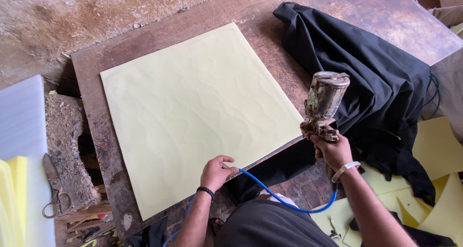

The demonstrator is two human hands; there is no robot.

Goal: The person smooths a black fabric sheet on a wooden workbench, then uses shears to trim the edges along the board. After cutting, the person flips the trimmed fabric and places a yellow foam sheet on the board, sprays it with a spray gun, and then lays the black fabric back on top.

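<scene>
Around the grip of a crusted spray gun (322,113), the fingers of the right hand (333,151) are closed tight, wrapped below the gun's upright metal cup, which sits above the fist, just off the right edge of the yellow sheet (197,112). The gun looks top-heavy with that cup, rigid, and rough with dried residue, so it should not slip; the handle under the cup, where the fist already sits, seems the sound place to hold it. A blue hose (284,198) runs from below that hand in a loose arc across the person's lap to the left hand (217,172). The left fingers are curled over, knuckles up, resting at the near edge of the sheet with the hose passing under or through them; whether they pinch the hose or merely press on the sheet I cannot tell. The hose looks light and springy.

The sheet lies flat on a worn wooden table (337,6), covering much of it. It looks thin, light and soft like foam, likely to flop if lifted by one corner; two spread hands at opposite edges would suit it better. A black cloth (366,68) is heaped to the right, touching the table. Scissors (54,184) lie well apart at the far left, and yellow offcuts (434,150) lie low on the right.
</scene>
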